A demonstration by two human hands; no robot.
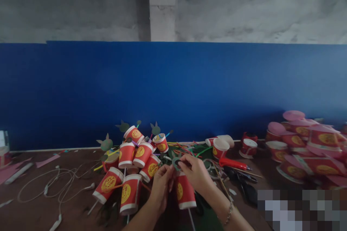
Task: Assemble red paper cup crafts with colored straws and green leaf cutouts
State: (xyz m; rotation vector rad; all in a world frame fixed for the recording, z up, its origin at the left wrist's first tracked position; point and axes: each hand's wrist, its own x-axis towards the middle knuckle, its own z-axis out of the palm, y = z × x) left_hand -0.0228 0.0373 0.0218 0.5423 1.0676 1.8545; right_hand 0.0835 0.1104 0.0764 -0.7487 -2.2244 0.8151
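Observation:
My right hand (195, 173), with a bracelet at its wrist, pinches a small grey-green paper piece (176, 162) at the centre of the view. On the left side of that piece, my left hand (162, 182) has its fingers closed at the edge of it. Just below the hands, a red paper cup (185, 192) with a yellow emblem leans with a white stick coming out of its lower end. Several similar red cups (130, 193) are piled to the left of my hands, some with rabbit-shaped paper heads (105, 142) on coloured stems.
Several red cups with pink paper (324, 139) are stacked at the right. A red-handled tool (235, 164) and black scissors (247, 187) lie right of my hands. White earphones (58, 184) and pink paper scraps (47, 160) are at the left. A blue panel (173, 90) stands behind.

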